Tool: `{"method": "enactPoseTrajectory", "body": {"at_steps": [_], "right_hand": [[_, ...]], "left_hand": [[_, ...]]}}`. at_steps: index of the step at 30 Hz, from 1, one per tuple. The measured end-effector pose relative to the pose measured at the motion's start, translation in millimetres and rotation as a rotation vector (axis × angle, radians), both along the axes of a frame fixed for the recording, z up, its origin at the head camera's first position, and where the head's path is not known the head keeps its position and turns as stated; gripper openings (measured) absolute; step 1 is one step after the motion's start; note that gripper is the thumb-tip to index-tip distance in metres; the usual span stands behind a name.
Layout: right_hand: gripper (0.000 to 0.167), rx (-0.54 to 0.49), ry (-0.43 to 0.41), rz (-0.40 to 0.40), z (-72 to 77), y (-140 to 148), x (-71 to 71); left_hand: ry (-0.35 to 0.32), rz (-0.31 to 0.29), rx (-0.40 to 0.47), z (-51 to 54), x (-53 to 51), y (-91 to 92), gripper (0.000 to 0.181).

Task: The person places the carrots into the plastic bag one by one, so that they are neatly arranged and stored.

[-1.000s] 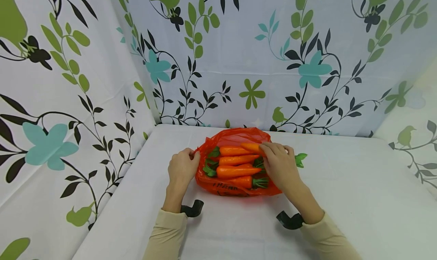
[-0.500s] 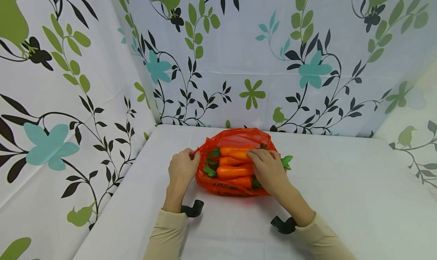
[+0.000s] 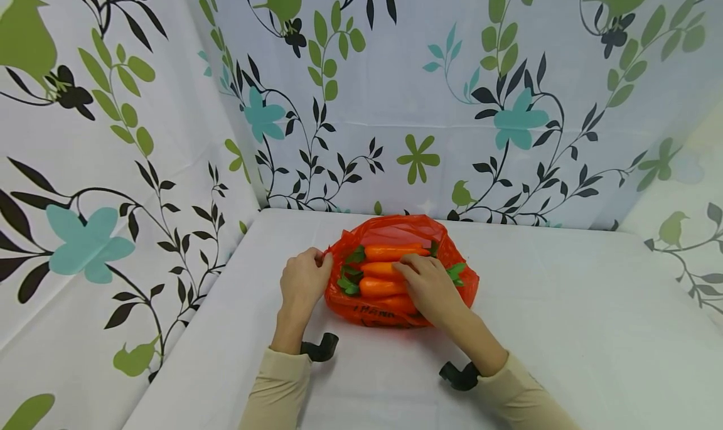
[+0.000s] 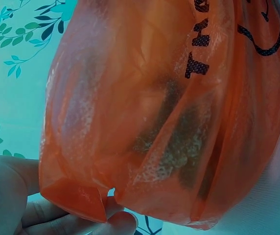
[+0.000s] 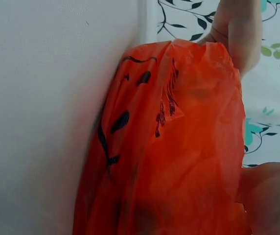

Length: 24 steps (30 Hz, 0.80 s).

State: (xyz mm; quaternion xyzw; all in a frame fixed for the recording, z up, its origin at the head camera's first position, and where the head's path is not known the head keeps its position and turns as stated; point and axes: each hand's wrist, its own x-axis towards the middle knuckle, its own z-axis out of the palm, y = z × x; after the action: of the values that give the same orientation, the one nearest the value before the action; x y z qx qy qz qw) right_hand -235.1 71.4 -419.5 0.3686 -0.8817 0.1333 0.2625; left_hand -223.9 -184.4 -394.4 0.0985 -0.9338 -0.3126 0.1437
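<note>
A red plastic bag (image 3: 390,229) lies on its side with its mouth facing up, holding several orange carrots (image 3: 395,252) with green tops. My left hand (image 3: 303,279) pinches the bag's left edge; in the left wrist view its fingers (image 4: 42,215) sit at the gathered rim. Over the bag's right part, my right hand (image 3: 432,289) grips a carrot (image 3: 380,270) among the others, its leafy top (image 3: 456,273) showing past the hand. The palm hides much of that carrot. Black print marks the bag's front.
A white cloth covers the table (image 3: 565,323). Patterned curtains (image 3: 440,103) rise behind and at the sides. Black curved mounts (image 3: 321,347) are strapped at both wrists.
My right hand has moved left and slightly down, bringing the carrot further into the bag beside the others. The left hand keeps hold of the bag's edge in place.
</note>
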Motion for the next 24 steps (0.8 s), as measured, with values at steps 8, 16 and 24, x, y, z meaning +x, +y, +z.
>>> {"method": "enactPoseTrajectory", "body": {"at_steps": [8,16,24], "right_hand": [[0.037,-0.016,0.013,-0.016,-6.7,-4,-2.3],[0.032,-0.009,0.003,0.006,-11.1,-5,-7.9],[0.031,0.012,-0.006,0.007,-10.3,-4,-9.7]], "left_hand": [[0.001,-0.004,-0.005,-1.6,-1.5,1.1,0.029],[-0.001,-0.008,-0.008,-1.1,-1.6,2.1,0.028],[-0.011,-0.006,-0.001,0.0,-0.6,2.4,0.028]]}}
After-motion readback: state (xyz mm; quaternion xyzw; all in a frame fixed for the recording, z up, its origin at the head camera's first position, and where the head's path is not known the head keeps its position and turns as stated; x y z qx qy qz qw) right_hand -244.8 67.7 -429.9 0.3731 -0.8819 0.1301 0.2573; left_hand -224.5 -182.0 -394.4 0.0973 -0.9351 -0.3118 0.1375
